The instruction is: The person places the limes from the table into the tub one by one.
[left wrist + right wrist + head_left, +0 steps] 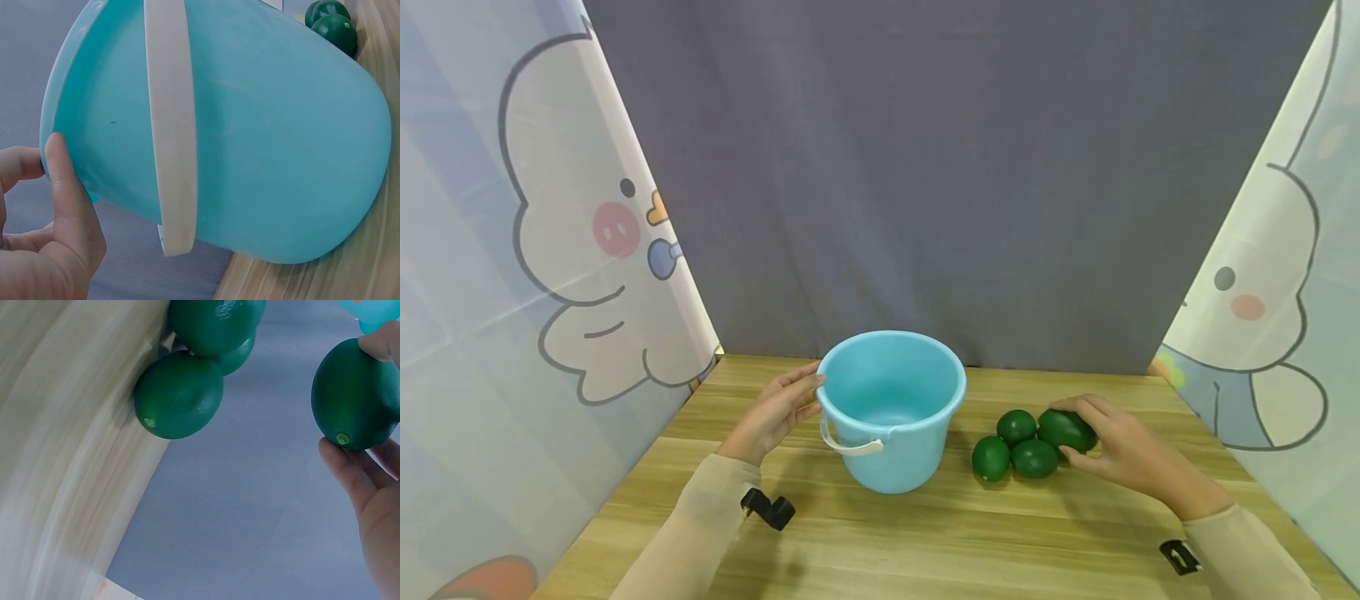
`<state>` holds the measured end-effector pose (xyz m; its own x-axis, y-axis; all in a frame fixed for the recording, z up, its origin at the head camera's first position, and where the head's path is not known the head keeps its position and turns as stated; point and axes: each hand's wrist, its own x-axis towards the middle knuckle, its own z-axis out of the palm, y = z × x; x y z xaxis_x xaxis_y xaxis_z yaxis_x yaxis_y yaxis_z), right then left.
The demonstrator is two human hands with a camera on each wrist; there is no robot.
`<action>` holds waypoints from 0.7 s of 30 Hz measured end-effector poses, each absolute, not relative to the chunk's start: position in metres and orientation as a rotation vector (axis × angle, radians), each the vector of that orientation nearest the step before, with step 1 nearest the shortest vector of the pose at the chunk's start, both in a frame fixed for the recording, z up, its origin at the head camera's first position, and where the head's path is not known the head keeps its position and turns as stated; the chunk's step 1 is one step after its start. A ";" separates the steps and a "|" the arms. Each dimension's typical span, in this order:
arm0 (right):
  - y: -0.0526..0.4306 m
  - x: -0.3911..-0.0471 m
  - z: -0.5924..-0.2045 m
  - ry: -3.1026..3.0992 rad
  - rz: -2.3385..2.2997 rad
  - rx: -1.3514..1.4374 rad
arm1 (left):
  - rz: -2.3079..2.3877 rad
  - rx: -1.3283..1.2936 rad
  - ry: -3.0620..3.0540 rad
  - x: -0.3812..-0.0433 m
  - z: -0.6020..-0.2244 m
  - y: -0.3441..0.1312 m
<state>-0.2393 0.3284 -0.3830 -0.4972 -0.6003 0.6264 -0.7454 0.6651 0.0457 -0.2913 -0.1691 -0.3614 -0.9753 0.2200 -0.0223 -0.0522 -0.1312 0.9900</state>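
Observation:
A light blue bucket [895,454] with a white handle [857,448] stands upright on the table. At its left side my left hand [778,408] holds the rim; the left wrist view shows the thumb [65,187] on the outer side of the rim [53,94]. To the right of the bucket, my right hand [1120,446] grips a glossy green lime [1066,429] between thumb and fingers. In the right wrist view this lime [350,394] is up off the table. Three more limes [1033,459] sit close together on the wood, just left of that hand.
The wooden table [880,550] ends at a dark grey curtain [910,183] behind the bucket. Pale curtains with cartoon figures hang on the left [460,275] and right [1322,417]. Small black devices [767,507] are strapped at the wrists.

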 end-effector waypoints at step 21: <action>0.317 -0.239 -0.367 -2.265 0.273 1.049 | 2.223 0.216 1.918 -0.290 -0.361 -0.171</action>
<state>-0.2389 0.3171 -0.3668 -0.4924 -0.6171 0.6137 -0.7453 0.6632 0.0688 -0.2897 -0.1714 -0.3612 -0.9699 0.2429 -0.0184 -0.0537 -0.1398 0.9887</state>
